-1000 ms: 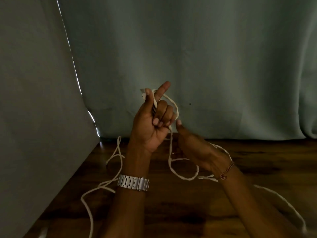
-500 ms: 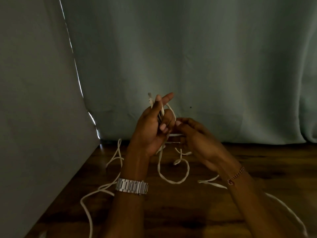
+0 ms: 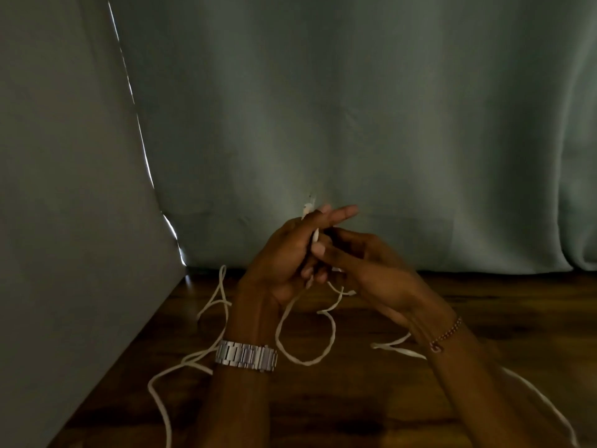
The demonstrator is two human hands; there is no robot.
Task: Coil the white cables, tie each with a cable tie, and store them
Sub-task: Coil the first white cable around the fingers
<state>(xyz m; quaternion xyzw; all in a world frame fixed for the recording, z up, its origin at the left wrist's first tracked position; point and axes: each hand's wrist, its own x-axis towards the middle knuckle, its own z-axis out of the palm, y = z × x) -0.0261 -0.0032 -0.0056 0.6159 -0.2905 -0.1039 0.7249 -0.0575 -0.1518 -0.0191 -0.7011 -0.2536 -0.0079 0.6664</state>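
A white cable (image 3: 303,361) hangs in a loop below my two hands, which are raised above a dark wooden table (image 3: 355,409). My left hand (image 3: 284,260), with a metal watch on the wrist, grips the cable's end, and the plug tip sticks up above the thumb. My right hand (image 3: 371,270), with a bead bracelet on the wrist, pinches the cable right beside the left fingers. More white cable (image 3: 181,367) trails loose across the table at the left, and another stretch (image 3: 533,392) runs off to the right.
Grey-green curtains (image 3: 355,124) hang close behind the table and along its left side. A thin slit of light (image 3: 142,150) shows where they meet. The scene is dim.
Both hands have come lower and closer together. The right hand rose from below the left to meet its fingers, and the hanging loop has shortened.
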